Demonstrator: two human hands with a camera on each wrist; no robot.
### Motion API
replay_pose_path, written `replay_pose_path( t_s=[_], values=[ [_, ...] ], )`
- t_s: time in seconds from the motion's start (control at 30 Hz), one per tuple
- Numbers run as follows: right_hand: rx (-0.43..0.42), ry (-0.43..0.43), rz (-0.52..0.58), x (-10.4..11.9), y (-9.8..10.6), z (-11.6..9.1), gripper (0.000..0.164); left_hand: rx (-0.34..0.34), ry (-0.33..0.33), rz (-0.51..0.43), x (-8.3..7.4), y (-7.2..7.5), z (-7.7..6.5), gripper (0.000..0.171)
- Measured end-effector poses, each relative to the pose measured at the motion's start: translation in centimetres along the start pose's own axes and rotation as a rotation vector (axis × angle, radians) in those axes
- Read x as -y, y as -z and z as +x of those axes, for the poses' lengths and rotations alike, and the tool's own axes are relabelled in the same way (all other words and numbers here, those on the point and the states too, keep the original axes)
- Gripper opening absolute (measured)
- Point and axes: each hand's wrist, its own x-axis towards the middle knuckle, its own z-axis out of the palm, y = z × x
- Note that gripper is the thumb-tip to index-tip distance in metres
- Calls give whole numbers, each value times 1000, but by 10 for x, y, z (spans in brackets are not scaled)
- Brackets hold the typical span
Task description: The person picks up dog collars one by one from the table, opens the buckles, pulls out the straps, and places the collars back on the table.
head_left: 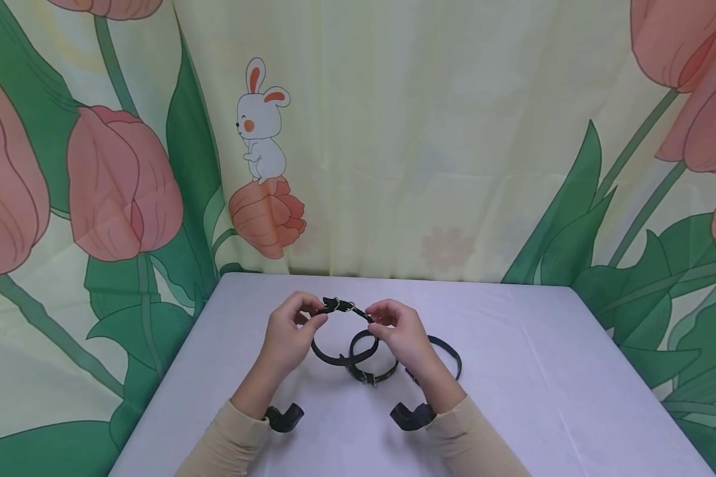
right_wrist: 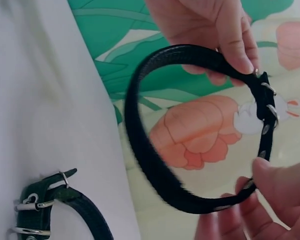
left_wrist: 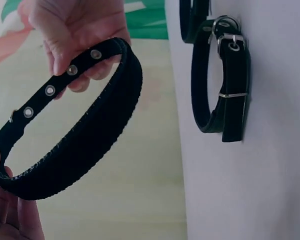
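A person in beige sleeves (head_left: 227, 440) holds a black collar (head_left: 334, 362) with both hands just below the centre of the frame, over a table (head_left: 543, 397) with a white top. The left hand (head_left: 289, 331), left of centre, pinches the band between thumb and fingers; the right hand (head_left: 400, 331) grips the opposite side the same way. The collar's buckle (head_left: 338, 305) sits at the top of the loop, between the hands, and round metal eyelets (left_wrist: 50, 90) line the strap in the left wrist view. That view also shows the held collar raised well apart from a second collar (head_left: 388, 374), which rests on the table at lower centre. A third collar (head_left: 453, 354) lies to its right, partly hidden by the right arm. Behind hangs a curtain (head_left: 394, 132) printed with pink tulips and a white rabbit (head_left: 264, 132) at upper left.
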Motion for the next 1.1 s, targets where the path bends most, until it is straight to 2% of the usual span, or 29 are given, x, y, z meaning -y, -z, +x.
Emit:
replay_pose_path(
  t_s=[0.17,0.43,0.73,0.93,1.1],
  values=[
    [18,-1,-23,6,-1,-1,24,11,-3,44,-1,-3,0,24],
    [19,44,-4,9,-7,0,25,28,5,48,-2,-5,-1,24],
    [35,48,-26,8,-4,-1,27,37,47,84,-1,-2,-2,30],
    [61,60,-62,7,-1,-1,27,73,49,95,-3,-1,-1,38],
    [41,67,-97,4,4,0,25,105,68,91,-1,1,0,39]
  ],
)
